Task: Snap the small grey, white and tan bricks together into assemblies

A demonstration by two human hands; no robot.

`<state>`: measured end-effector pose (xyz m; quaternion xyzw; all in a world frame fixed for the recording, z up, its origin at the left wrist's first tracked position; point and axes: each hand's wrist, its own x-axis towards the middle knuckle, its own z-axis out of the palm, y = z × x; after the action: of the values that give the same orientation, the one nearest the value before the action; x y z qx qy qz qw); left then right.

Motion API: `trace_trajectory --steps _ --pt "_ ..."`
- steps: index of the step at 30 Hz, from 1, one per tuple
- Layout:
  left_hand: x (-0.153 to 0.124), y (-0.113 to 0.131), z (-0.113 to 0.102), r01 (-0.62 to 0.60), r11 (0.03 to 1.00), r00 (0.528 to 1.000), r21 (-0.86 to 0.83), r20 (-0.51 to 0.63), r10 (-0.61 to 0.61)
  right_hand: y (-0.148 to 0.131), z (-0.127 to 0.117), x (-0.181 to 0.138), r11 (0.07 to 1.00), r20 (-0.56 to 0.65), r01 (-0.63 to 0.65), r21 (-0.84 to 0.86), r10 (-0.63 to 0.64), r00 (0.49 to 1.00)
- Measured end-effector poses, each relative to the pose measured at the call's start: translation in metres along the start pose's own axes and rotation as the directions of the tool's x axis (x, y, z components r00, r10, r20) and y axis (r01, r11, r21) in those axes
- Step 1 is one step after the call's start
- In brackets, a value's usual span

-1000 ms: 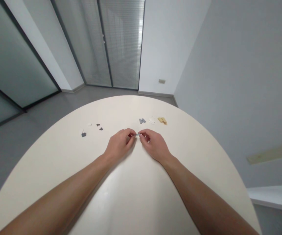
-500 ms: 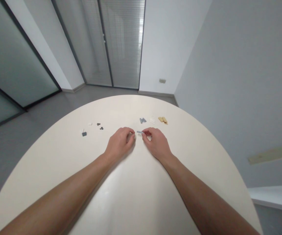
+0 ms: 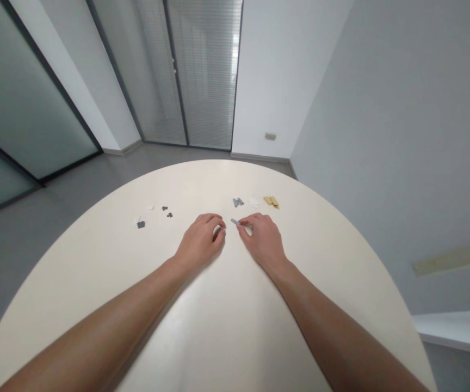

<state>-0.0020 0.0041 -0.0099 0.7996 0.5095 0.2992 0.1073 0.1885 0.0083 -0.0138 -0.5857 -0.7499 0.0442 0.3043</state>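
My right hand [image 3: 261, 238] pinches a small grey plastic brick [image 3: 234, 221] at its fingertips, and the brick's far end points toward my left hand. My left hand [image 3: 200, 238] rests curled on the cream tabletop [image 3: 227, 326], with nothing visible in its fingers. The two hands are a short gap apart. Beyond them lie grey bricks [image 3: 238, 202], a white brick [image 3: 253, 202] and tan bricks [image 3: 271, 201]. Further left are dark grey pieces [image 3: 167, 212] and a dark grey brick with a white piece [image 3: 140, 224].
The round table's far edge [image 3: 214, 160] curves in front of a grey floor [image 3: 96, 163]. Frosted glass panels [image 3: 26, 92] stand at the left, a glass door with blinds [image 3: 202, 76] at the back, and a grey wall [image 3: 361, 163] at the right.
My hands have moved apart. The grey brick, earlier between both hands' fingertips, now stays with my right hand. My left hand has drawn back leftward.
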Motion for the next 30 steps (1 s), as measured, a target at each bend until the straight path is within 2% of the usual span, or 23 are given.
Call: trace_trajectory --steps 16,23,30 --pt "0.001 0.000 0.001 -0.004 1.000 1.000 0.009 0.005 0.004 -0.002 -0.005 0.000 0.999 0.016 0.029 -0.016 -0.029 0.999" --pt "0.002 -0.001 0.005 -0.038 0.999 0.999 0.021 -0.019 0.038 -0.004 -0.006 -0.005 0.990 0.063 0.141 -0.006 -0.140 0.988" --pt "0.003 -0.001 0.007 -0.031 0.999 0.999 0.027 -0.019 0.031 -0.010 -0.009 -0.001 0.956 0.196 0.250 -0.155 -0.219 0.956"
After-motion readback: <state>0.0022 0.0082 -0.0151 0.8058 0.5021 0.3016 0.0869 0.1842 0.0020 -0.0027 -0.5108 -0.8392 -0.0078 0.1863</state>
